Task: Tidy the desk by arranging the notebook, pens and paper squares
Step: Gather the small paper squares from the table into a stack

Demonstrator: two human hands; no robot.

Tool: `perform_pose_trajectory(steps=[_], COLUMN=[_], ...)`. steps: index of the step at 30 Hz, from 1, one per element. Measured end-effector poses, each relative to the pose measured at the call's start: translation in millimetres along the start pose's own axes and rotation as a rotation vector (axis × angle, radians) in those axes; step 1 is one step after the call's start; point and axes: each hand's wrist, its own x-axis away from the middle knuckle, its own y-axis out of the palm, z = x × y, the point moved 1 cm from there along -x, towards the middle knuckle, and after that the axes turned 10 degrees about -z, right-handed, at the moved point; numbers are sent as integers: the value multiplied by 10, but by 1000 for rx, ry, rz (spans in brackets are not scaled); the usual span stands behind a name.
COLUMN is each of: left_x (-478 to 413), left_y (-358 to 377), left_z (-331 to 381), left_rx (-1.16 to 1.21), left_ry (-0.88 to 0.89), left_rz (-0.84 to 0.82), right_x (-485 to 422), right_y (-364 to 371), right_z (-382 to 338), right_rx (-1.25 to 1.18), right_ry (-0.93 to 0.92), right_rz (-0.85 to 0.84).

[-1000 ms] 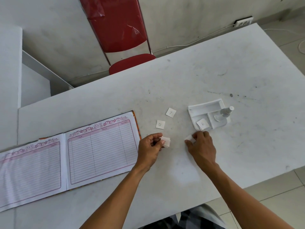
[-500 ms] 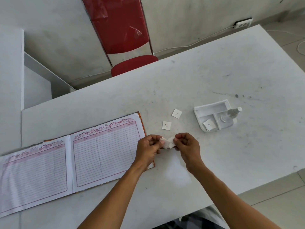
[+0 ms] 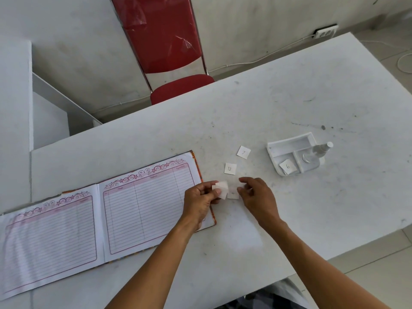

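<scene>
On your far left the notebook (image 3: 98, 221) lies open and flat on the worktop (image 3: 289, 103), both ruled pages bare, so closing and placing it looks like a job left to do. Your left hand (image 3: 201, 201) hovers over its right edge, its grip pinched on a small stack of paper squares (image 3: 221, 188), fanned a little and blank side up. Just right of that stack, one more square (image 3: 233, 194) lies low between your hands; I cannot tell whether it rests on the worktop or is being held. Your right hand (image 3: 256, 195) has its fingers curled at that square's edge, and a white corner shows at the fingertips, so its grip seems to be on paper, though it is partly hidden.

Beyond your hands, the square marked 12 (image 3: 230, 168) and the square marked 7 (image 3: 243, 152) lie loose on the worktop, near each other but apart. Further right, a white tray (image 3: 287, 142) holds the square marked 6 (image 3: 288, 167) in its front compartment and a small clear bottle (image 3: 316, 151) beside it. No pens show anywhere. By my reckoning you are partway through gathering the squares.
</scene>
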Motion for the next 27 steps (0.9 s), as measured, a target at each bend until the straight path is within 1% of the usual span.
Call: perform_pose_trajectory(steps=[2, 3, 4, 6, 8, 10, 11, 13, 16, 21, 25, 27], left_x=[-10, -14, -18, -22, -27, -38, -45, -58, -76, -124, -161, -167], left_y=[-39, -49, -56, -76, -91, -97, -93, -81, -66, -62, -63, -75], left_z=[9, 11, 13, 7, 5, 13, 23, 62, 109, 166, 186, 193], left_rx=[-6, -14, -28, -65, -98, -129, -141, -171, -240, -290, -310, -291], left_ry=[-8, -9, -12, -18, -24, -25, -22, -13, 15, 42, 15, 1], left_rz=[-4, -7, -14, -29, -46, -73, -84, -103, -93, -71, -97, -119], right_x=[-8, -14, -14, -31, -53, -69, -78, -89, -94, -115, -150, -220], right_y=[25, 44, 54, 66, 58, 44, 39, 31, 46, 51, 19, 3], right_z=[42, 53, 49, 20, -21, -63, -84, -135, -217, -270, -254, -245], right_rx=[274, 354, 394, 392, 246, -24, -126, -226, -436, -591, -565, -524], right_ry=[-80, -121, -141, -134, -52, 49, 65, 55, 35, 2, -13, 16], right_rz=[-53, -75, -90, -95, -94, -93, -87, -82, -137, -168, -181, -114])
